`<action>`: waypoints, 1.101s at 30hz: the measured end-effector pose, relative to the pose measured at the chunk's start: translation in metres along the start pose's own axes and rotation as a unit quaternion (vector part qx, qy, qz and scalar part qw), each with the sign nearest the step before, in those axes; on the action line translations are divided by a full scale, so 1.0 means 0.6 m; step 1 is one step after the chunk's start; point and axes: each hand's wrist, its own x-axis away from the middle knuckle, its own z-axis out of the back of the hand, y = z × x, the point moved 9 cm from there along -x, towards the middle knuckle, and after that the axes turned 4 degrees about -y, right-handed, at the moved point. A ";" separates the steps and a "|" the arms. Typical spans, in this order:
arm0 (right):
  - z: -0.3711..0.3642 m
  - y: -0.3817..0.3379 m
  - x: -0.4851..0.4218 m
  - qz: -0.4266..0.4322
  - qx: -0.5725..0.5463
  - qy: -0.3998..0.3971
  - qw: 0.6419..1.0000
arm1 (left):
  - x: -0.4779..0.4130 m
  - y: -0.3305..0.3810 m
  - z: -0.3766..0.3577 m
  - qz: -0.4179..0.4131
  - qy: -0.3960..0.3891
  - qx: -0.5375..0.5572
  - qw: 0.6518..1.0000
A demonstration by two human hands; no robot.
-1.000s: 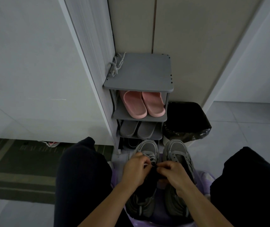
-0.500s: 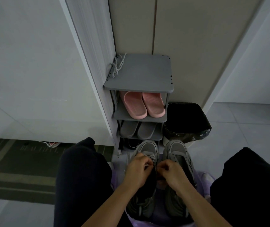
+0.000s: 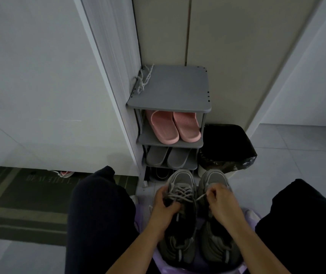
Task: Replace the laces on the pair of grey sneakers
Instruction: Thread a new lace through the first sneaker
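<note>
Two grey sneakers stand side by side between my knees on a purple surface [image 3: 251,215]. The left sneaker [image 3: 180,218] shows crossed grey laces [image 3: 180,192] over its tongue. My left hand [image 3: 165,206] grips that sneaker at its left side and tongue. My right hand [image 3: 220,201] rests over the right sneaker [image 3: 216,244] and pinches one lace end, drawn taut to the right from the left sneaker. A loose bundle of pale laces [image 3: 144,81] lies on the top of the grey shoe rack [image 3: 176,89].
The rack holds pink slippers [image 3: 173,126] and grey slippers [image 3: 168,158] on lower shelves. A bin with a black bag [image 3: 227,148] stands to its right. A dark doormat [image 3: 25,196] lies at the left. My dark-trousered knees flank the sneakers.
My hands have parted from the middle of the left sneaker. The right hand has drawn a lace end out to the right; the left has shifted down onto the shoe's side.
</note>
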 end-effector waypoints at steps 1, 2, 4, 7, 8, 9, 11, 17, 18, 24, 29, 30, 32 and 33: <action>0.021 0.007 -0.005 -0.012 0.000 0.026 1.000 | 0.004 -0.003 -0.001 0.004 0.009 0.024 1.000; 0.047 0.021 -0.009 -0.032 -0.004 0.058 0.998 | 0.006 -0.005 0.000 0.006 0.018 0.034 0.999; 0.106 0.063 -0.018 -0.085 -0.032 0.128 0.988 | 0.010 -0.002 0.000 -0.001 0.025 0.043 0.999; 0.156 0.119 -0.023 -0.139 -0.076 0.197 0.968 | 0.008 -0.005 0.001 -0.015 0.047 0.067 0.997; 0.153 0.121 -0.023 -0.141 -0.060 0.194 0.969 | 0.010 -0.004 0.001 -0.021 0.058 0.065 0.996; 0.141 0.117 -0.024 -0.140 -0.040 0.176 0.973 | 0.013 0.001 0.001 -0.033 0.066 0.052 0.996; 0.097 0.084 -0.018 -0.112 0.003 0.120 0.987 | 0.016 0.007 0.003 -0.050 0.080 0.026 0.995; -0.034 -0.037 -0.003 0.117 0.192 -0.025 0.974 | 0.017 0.016 0.002 -0.066 0.080 0.023 0.994; -0.042 -0.038 -0.002 0.116 0.211 -0.051 0.969 | 0.017 0.017 0.003 -0.068 0.082 0.030 0.994; 0.029 0.021 -0.025 0.046 0.100 0.041 0.993 | 0.020 0.003 0.018 -0.037 0.124 0.116 0.985; 0.092 0.090 -0.023 -0.052 0.070 0.122 0.989 | 0.018 -0.013 0.023 -0.022 0.147 0.091 0.985; 0.081 0.083 -0.023 -0.049 0.082 0.105 0.990 | 0.018 -0.011 0.020 -0.026 0.144 0.093 0.985; 0.053 0.044 -0.020 0.015 0.087 0.080 0.993 | 0.016 -0.006 0.017 -0.042 0.138 0.093 0.985; 0.037 0.020 -0.019 0.060 0.083 0.062 0.993 | 0.015 -0.003 0.015 -0.051 0.132 0.085 0.986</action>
